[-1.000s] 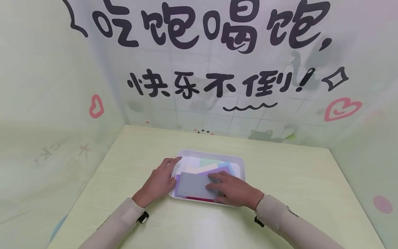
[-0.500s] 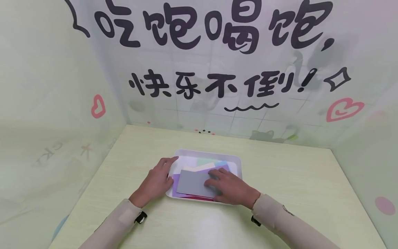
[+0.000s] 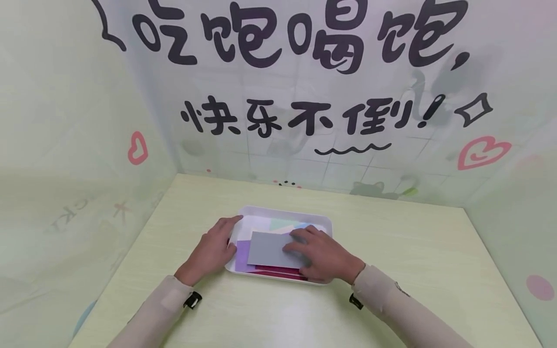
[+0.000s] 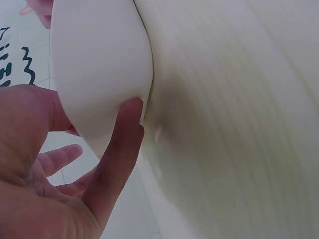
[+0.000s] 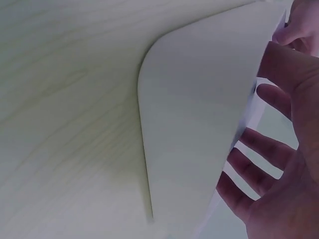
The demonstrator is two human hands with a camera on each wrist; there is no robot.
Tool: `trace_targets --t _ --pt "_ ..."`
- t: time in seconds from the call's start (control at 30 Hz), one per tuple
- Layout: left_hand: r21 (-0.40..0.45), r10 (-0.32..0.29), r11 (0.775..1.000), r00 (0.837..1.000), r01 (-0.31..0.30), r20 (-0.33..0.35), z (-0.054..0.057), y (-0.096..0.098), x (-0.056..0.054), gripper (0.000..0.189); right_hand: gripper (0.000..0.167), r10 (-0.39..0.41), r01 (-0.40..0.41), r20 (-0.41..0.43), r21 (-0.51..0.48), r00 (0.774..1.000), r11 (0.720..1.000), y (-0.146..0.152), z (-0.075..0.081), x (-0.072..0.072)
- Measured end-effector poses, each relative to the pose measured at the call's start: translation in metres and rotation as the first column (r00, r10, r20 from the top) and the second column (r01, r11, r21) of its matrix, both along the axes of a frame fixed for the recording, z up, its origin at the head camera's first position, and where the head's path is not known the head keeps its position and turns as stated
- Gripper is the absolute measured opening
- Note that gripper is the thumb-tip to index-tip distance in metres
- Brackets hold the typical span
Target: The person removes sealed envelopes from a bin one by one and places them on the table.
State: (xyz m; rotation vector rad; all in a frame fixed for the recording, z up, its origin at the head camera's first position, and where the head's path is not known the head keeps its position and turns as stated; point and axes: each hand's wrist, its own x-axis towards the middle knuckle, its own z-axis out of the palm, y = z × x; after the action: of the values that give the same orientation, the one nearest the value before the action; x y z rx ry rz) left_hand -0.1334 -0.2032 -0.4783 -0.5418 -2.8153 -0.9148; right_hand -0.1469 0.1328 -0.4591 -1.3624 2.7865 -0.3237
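A shallow white tray [image 3: 261, 212] on the table holds several flat coloured sheets. Uppermost is a grey card [image 3: 267, 249], over a purple sheet [image 3: 243, 255] and dark red sheets [image 3: 278, 272]. My left hand [image 3: 209, 253] grips the tray's left side; in the left wrist view its thumb reaches over the rim and a finger lies against the outer wall. On the right, my right hand [image 3: 324, 253] holds the grey card near its right end, fingers bent over the top and thumb by the near edge. The card's right end is hidden beneath that hand.
At the tray's far side show pale green [image 3: 280, 224] and blue [image 3: 302, 225] sheets. A light wooden table [image 3: 391, 241] bears the tray. Translucent printed screens [image 3: 283, 159] with black lettering stand behind it and on both sides.
The tray and my left hand have shifted left. The grey card has moved with my right hand, rightward and away relative to the tray, exposing more of the purple and dark red sheets.
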Motion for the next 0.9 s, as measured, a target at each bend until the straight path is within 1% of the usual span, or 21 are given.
trace_targets --t 0.13,0.27,0.33,0.43,0.57,0.7,0.8,0.9 --pt "0.004 0.005 1.0 1.0 -0.005 -0.002 -0.002 -0.004 -0.003 0.067 0.051 -0.03 0.03 -0.014 -0.022 0.999 0.999 0.004 0.004 -0.004" --pt "-0.007 0.024 1.0 0.999 -0.024 0.027 -0.004 -0.008 -0.005 0.066 0.053 -0.108 0.108 -0.01 -0.058 0.994 0.992 0.015 0.008 -0.01" --pt "-0.013 0.037 0.999 0.998 -0.036 0.054 -0.005 -0.01 -0.006 0.065 0.057 -0.154 0.154 -0.001 -0.09 0.988 0.984 0.024 0.01 -0.015" --pt "-0.013 0.053 0.999 0.994 -0.052 0.092 -0.006 -0.011 -0.007 0.065 0.062 -0.23 0.229 0.012 -0.136 0.973 0.964 0.042 0.011 -0.023" --pt "-0.01 0.067 0.998 0.99 -0.067 0.123 -0.008 -0.011 -0.009 0.065 0.064 -0.337 0.334 0.012 -0.163 0.941 0.928 0.067 0.011 -0.033" --pt "-0.014 0.084 0.996 0.986 -0.083 0.143 -0.009 -0.012 -0.01 0.065 0.061 -0.435 0.433 0.03 -0.164 0.9 0.886 0.089 0.007 -0.04" --pt "-0.017 0.089 0.996 0.986 -0.087 0.143 -0.009 -0.012 -0.01 0.064 0.06 -0.492 0.495 0.06 -0.155 0.869 0.855 0.101 0.001 -0.045" --pt "-0.023 0.095 0.995 0.986 -0.093 0.135 -0.008 -0.012 -0.01 0.064 0.06 -0.529 0.534 0.072 -0.127 0.846 0.836 0.109 -0.005 -0.047"
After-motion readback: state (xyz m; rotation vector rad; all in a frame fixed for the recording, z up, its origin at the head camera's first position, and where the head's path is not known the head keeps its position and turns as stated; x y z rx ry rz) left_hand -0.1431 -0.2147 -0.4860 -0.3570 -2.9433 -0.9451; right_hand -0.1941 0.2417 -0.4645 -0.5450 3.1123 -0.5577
